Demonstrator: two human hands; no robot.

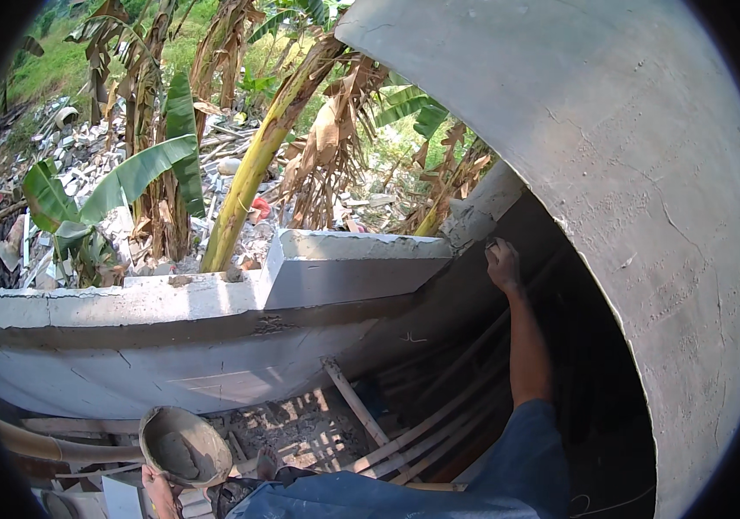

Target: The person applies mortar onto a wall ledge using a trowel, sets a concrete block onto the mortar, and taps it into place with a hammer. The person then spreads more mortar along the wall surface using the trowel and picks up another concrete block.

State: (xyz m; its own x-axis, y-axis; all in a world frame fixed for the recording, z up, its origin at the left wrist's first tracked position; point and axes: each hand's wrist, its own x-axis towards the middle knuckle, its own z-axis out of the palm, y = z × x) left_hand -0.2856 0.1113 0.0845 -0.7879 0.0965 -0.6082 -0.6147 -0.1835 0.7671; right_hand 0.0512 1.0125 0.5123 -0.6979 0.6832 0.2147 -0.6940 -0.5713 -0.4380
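1 round grey mortar-caked bowl [184, 447]. 1 white rectangular block [348, 268] atop 1 grey plastered wall [128, 346]. 1 curved grey concrete column [638, 173]. 2 bare hands: left hand [160, 491], right hand [503, 264]. Approx. 5 bamboo poles [422, 428], banana stems uncountable.

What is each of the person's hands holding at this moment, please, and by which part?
The left hand holds a round mortar pan by its near rim. The right hand reaches the wall joint; whether its grip encloses anything cannot be told.

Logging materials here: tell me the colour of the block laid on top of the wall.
The block is pale grey-white, its top face lighter, seen in the head view, near the right hand.
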